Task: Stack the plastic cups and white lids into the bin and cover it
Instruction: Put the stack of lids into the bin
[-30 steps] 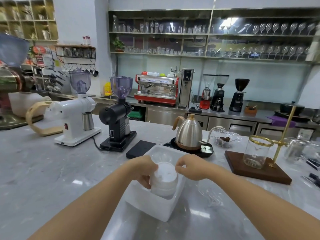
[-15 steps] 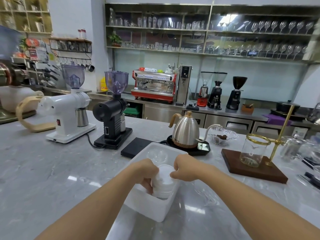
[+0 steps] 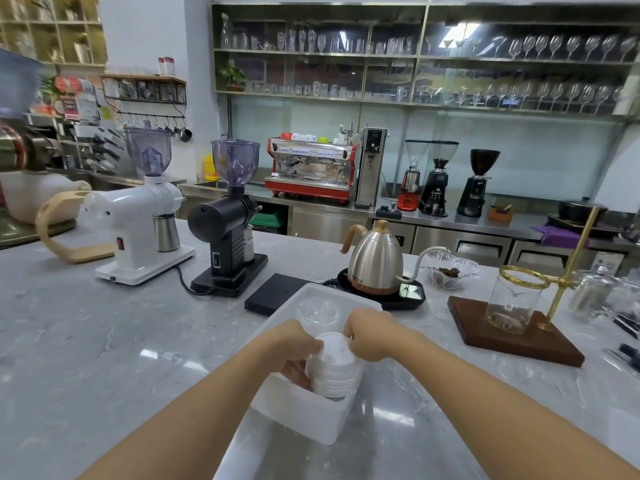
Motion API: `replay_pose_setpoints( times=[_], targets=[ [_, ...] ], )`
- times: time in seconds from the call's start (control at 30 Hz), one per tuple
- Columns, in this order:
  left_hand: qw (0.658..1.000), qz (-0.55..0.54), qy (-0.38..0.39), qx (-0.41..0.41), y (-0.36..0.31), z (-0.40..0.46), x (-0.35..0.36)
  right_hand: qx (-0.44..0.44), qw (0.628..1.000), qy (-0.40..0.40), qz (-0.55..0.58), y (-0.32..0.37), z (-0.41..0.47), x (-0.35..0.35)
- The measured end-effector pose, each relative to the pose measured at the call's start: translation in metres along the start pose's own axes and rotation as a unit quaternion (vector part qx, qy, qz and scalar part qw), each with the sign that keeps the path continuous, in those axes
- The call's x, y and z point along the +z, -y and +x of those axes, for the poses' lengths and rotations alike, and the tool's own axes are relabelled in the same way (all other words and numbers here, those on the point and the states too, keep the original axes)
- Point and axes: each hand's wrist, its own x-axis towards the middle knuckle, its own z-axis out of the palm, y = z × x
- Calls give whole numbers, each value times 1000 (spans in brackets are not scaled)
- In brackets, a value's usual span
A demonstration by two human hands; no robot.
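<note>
A white translucent bin stands on the grey marble counter in front of me. A stack of white lids sits in its near end, partly below the rim. My left hand grips the stack's left side. My right hand holds its top right edge with curled fingers. Clear plastic cups stand in the far end of the bin. The bin's cover is not in view.
A black scale and a steel kettle on its base stand just behind the bin. A glass beaker on a wooden dripper stand is to the right. White and black grinders are at the left.
Both hands have lowered the lid stack deeper into the near end of the bin. The camera has shifted slightly.
</note>
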Motion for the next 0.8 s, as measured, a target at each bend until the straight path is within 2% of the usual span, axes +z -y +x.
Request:
replay_pose_setpoints(
  times=[0.13, 0.3, 0.47, 0.63, 0.8],
  targets=[
    [1000, -10, 18, -16, -1, -1, -1, 0, 1000, 4, 28, -2, 4, 4],
    [998, -63, 24, -16, 0, -6, 0, -11, 996, -65, 55, -5, 5, 1],
    [999, 31, -18, -13, -4, -8, 3, -12, 997, -50, 61, -1, 7, 3],
    [996, 76, -42, 10, -8, -12, 2, -28, 992, -70, 104, -3, 9, 3],
    [983, 172, -60, 32, -12, -19, 5, -14, 993, -68, 99, -4, 14, 6]
  ],
)
